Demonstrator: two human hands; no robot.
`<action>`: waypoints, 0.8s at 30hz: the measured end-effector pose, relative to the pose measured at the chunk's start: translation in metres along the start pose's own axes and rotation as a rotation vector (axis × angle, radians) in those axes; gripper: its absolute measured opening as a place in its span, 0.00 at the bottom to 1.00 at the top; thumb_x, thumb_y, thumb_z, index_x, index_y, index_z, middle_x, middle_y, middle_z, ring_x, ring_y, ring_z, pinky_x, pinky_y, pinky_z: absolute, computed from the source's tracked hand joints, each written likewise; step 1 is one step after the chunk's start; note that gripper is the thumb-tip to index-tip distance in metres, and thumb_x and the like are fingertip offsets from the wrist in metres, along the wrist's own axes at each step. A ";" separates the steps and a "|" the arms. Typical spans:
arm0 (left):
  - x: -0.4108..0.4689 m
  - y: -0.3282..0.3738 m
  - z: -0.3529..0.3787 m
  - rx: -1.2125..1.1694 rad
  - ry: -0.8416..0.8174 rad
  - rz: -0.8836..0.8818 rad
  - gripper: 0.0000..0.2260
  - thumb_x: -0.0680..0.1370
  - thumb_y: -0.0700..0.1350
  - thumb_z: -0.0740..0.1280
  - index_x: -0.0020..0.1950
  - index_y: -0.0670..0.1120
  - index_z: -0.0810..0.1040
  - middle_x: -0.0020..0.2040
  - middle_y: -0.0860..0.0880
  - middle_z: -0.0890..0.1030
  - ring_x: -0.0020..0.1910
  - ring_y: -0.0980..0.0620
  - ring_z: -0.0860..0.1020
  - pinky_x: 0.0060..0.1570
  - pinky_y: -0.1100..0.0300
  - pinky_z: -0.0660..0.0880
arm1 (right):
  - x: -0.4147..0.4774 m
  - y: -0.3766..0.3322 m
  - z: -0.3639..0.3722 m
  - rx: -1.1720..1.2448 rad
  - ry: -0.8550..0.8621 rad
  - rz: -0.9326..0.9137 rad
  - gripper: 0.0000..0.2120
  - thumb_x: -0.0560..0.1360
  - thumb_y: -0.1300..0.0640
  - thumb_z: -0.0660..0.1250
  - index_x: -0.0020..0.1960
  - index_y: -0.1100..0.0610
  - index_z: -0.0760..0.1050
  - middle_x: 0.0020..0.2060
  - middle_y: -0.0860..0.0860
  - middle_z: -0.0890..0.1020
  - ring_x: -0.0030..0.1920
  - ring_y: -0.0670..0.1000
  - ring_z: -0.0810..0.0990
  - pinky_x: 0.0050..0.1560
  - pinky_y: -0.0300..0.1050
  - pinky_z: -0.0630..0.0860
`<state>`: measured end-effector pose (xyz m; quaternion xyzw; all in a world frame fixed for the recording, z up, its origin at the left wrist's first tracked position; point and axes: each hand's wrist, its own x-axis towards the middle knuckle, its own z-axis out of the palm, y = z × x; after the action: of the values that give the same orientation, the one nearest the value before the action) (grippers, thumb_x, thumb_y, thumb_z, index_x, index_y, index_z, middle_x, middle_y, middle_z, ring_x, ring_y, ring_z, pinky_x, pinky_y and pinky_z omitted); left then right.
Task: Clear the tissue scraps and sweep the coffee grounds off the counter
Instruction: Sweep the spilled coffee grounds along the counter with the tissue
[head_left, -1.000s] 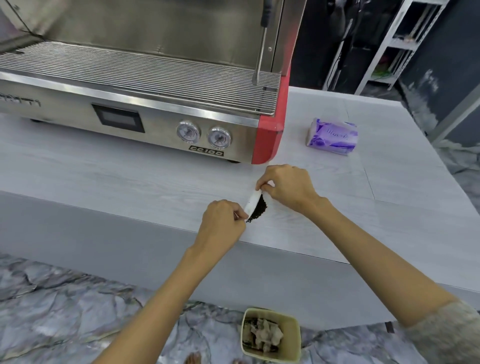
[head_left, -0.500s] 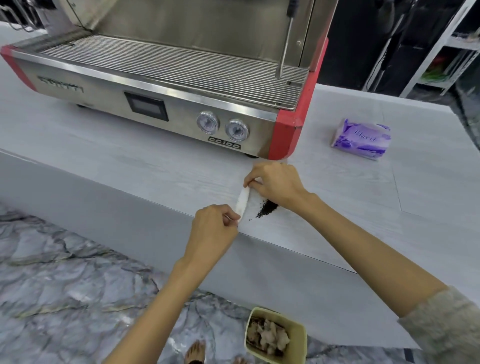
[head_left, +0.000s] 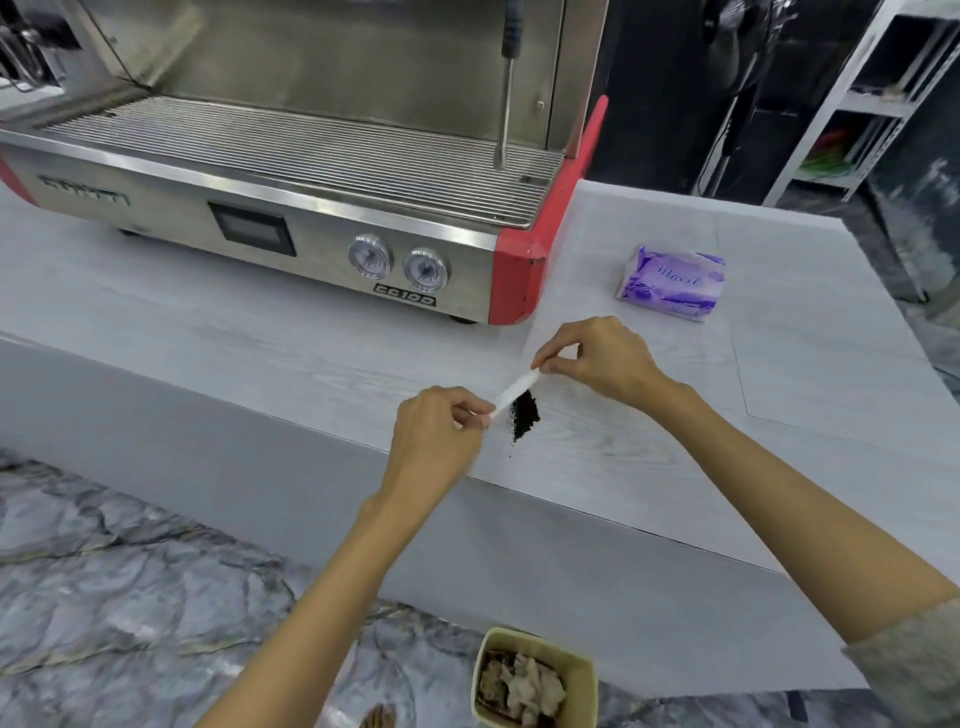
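Left hand (head_left: 436, 431) and right hand (head_left: 597, 358) are clenched on a tissue strip (head_left: 514, 391), stretched seemingly to scrape coffee grounds (head_left: 524, 420).

Brightly, evenly lit; barely any shadow on the counter (head_left: 805, 395). Sheen on the espresso machine (head_left: 171, 208). Bowed at the edges, smeared around the left hand (head_left: 431, 436).

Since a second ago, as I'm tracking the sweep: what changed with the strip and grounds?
The folded tissue strip, apart from the coffee grounds half a second ago, has moved right and now meets the pile's left edge. The left hand and right hand keep pinching its ends. Tissue pack and bin stayed put.
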<state>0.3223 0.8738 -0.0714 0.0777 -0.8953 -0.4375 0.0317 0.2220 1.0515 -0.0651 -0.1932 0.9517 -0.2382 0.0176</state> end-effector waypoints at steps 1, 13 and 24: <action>0.006 0.000 -0.003 -0.001 0.014 0.014 0.08 0.73 0.37 0.66 0.46 0.46 0.83 0.33 0.53 0.75 0.31 0.60 0.70 0.31 0.80 0.66 | 0.001 0.002 -0.003 0.016 0.007 0.021 0.04 0.72 0.53 0.69 0.43 0.45 0.83 0.46 0.40 0.82 0.34 0.38 0.70 0.34 0.36 0.64; 0.048 -0.001 0.009 0.186 -0.018 0.103 0.10 0.74 0.34 0.64 0.49 0.43 0.83 0.45 0.40 0.79 0.44 0.46 0.75 0.47 0.63 0.69 | 0.000 0.006 0.013 -0.132 0.099 0.162 0.11 0.75 0.58 0.62 0.50 0.48 0.81 0.52 0.47 0.82 0.54 0.54 0.79 0.45 0.44 0.69; 0.020 -0.008 0.012 0.208 -0.131 0.206 0.10 0.74 0.36 0.64 0.47 0.47 0.84 0.34 0.56 0.69 0.38 0.56 0.71 0.35 0.73 0.66 | -0.063 0.009 0.007 -0.082 0.121 0.164 0.08 0.76 0.54 0.64 0.47 0.47 0.82 0.49 0.43 0.83 0.50 0.49 0.79 0.42 0.42 0.68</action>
<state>0.3023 0.8752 -0.0852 -0.0406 -0.9391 -0.3410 0.0099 0.2783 1.0795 -0.0795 -0.1003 0.9726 -0.2078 -0.0285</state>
